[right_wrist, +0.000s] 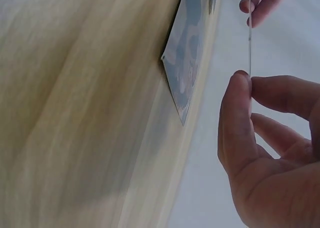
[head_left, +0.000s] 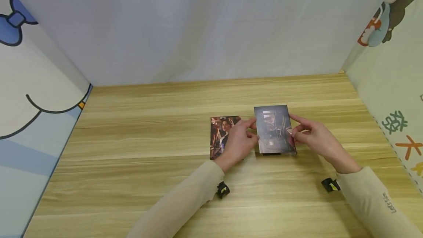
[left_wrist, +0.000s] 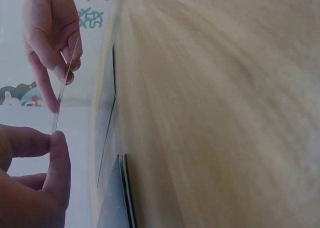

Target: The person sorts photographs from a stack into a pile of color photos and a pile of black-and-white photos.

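Above the wooden tabletop (head_left: 138,150), a dark photo card (head_left: 274,129) is held raised off the surface, pinched at its left edge by the left hand (head_left: 238,143) and at its right edge by the right hand (head_left: 314,139); a portrait photo (head_left: 219,135) lies flat just beside it.

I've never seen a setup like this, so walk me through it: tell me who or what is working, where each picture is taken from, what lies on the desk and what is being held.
No machine here: a person works with two bare hands. The wide picture comes from a camera on the person's head, looking down at a wooden table walled by white and cartoon-printed panels. The other two come from cameras strapped to each wrist, so they look sideways along the tabletop. The left hand and right hand together pinch a thin dark photo card by its side edges, lifted off the wood; in the wrist views it shows edge-on as a thin line. A second photo card lies flat on the table, partly under the left hand.
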